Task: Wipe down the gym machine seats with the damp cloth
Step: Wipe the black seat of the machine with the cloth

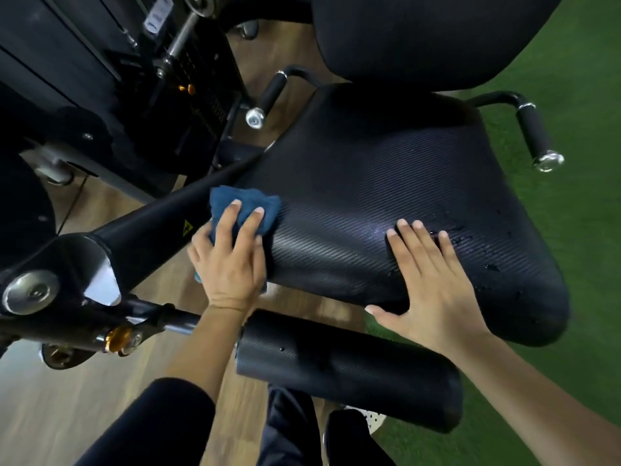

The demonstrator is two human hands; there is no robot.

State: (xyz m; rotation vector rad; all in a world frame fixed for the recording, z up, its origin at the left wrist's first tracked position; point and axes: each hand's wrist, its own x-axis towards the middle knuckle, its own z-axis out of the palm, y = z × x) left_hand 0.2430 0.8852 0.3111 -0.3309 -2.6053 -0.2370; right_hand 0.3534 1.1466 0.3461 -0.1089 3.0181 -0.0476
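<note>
A black ribbed machine seat [386, 183] fills the middle of the view, with water droplets on its right part. My left hand [232, 260] presses a crumpled blue cloth [247, 210] against the seat's left edge with its fingers laid straight over it. My right hand [433, 284] lies flat on the seat's front edge, fingers spread and straight, thumb hanging over the rim. It holds nothing.
A black back pad [420, 35] rises behind the seat. Two padded handles [268, 95] [537, 132] flank it. A black leg roller [349, 368] lies below the seat, near my legs. The machine arm [141, 237] and weight stack [195, 79] stand left. Green turf covers the floor at right.
</note>
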